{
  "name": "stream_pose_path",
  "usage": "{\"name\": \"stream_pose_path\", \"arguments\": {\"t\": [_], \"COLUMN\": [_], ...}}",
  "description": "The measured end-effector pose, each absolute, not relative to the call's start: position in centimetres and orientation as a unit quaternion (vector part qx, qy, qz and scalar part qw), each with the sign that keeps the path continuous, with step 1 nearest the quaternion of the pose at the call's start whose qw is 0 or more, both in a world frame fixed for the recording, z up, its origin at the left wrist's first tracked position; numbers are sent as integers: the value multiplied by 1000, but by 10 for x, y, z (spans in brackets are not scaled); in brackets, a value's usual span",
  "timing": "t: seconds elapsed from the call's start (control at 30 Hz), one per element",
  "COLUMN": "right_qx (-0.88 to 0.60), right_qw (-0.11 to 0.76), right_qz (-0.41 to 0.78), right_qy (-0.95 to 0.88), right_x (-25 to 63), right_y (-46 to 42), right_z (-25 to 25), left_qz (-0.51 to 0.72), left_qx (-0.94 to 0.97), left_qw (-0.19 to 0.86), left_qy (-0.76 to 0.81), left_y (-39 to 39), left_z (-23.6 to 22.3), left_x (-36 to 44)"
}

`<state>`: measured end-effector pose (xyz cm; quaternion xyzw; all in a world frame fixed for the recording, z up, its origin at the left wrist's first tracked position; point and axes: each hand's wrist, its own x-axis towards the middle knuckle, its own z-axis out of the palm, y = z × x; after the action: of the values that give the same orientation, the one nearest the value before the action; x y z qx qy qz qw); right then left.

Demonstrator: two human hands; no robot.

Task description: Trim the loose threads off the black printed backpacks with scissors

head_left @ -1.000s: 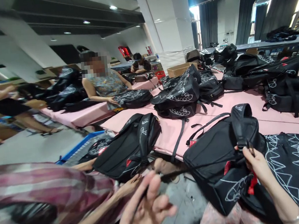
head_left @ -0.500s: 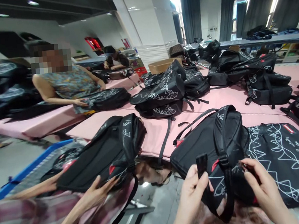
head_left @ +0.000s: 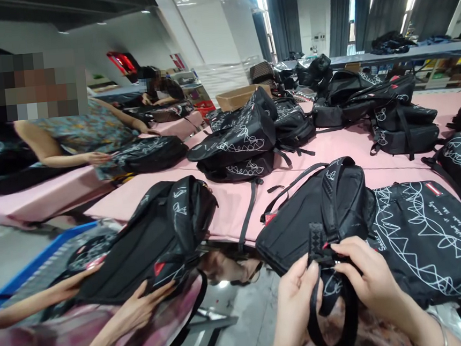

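A black backpack [head_left: 294, 216] with white scribble markings lies at the pink table's near edge, its shoulder straps facing up. A black webbing strap [head_left: 350, 313] hangs from it in a loop below my hands. My left hand [head_left: 293, 296] is closed on this strap, thumb on top. My right hand [head_left: 364, 269] pinches the strap close to the left fingertips, just below the padded shoulder strap [head_left: 330, 207]. Something small and shiny shows at the right fingertips, too small to name. Under and to the right lies another black backpack [head_left: 425, 236] with white zigzag lines and a red label.
At my left, a co-worker's hands [head_left: 141, 304] rest on another black backpack [head_left: 151, 239], beside a blue-rimmed crate [head_left: 67, 238]. Across the pink table [head_left: 234, 210] lie several more backpacks [head_left: 235, 140]. A person in a patterned top [head_left: 85, 126] handles one at the far left.
My right hand has moved left to meet my left hand at the strap. The strap end that stood up from my left hand is now between both hands. The view has shifted slightly right.
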<state>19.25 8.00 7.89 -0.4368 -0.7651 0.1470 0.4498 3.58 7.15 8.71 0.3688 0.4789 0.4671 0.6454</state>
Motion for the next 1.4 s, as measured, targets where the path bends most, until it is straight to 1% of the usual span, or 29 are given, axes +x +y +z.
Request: {"name": "stream_pose_path", "arguments": {"t": [0.13,0.2,0.3,0.37,0.43,0.5,0.57,0.63,0.7,0.77,0.83,0.87,0.93,1.0,1.03,1.07,1.13,1.23,1.33,1.4], "right_qx": [-441,-446,-453,-455,-454,-451,-454,-456,-444,-426,-423,-427,-434,-440,-444,-450,-483,-550,-530,-498], "right_qw": [434,445,472,466,449,448,479,526,557,547,529,527,541,545,541,537,537,538,503,470], "right_qz": [106,97,111,122,130,150,196,280,387,488,557,576,586,576,564,544,469,287,122,50], "right_qy": [-779,-771,-748,-749,-759,-757,-725,-661,-586,-530,-481,-457,-418,-420,-438,-462,-508,-571,-671,-727], "right_x": [190,191,191,192,193,194,195,195,194,193,192,192,193,193,194,195,198,206,215,220], "right_y": [82,82,80,78,77,75,73,72,73,75,77,78,80,81,81,81,80,77,74,73], "right_z": [76,75,74,74,75,77,78,80,80,78,75,74,73,74,75,75,74,68,61,58], "left_qz": [449,452,460,458,454,458,461,438,371,279,232,247,338,420,436,439,435,449,461,461], "left_qx": [405,417,420,417,408,381,333,280,250,245,264,288,362,432,450,451,416,352,331,328], "left_qw": [641,630,617,617,629,666,734,815,883,923,926,905,810,675,630,610,621,640,640,643], "left_qy": [473,474,481,486,481,449,372,254,143,98,140,189,315,425,459,481,503,514,518,516], "left_y": [70,70,70,70,69,68,69,70,70,70,68,67,65,65,66,67,70,75,77,77], "left_z": [82,83,88,91,93,94,90,83,75,68,67,68,74,80,82,84,86,89,91,91], "left_x": [36,36,37,39,41,41,40,39,40,43,49,51,54,55,54,54,52,50,49,49]}}
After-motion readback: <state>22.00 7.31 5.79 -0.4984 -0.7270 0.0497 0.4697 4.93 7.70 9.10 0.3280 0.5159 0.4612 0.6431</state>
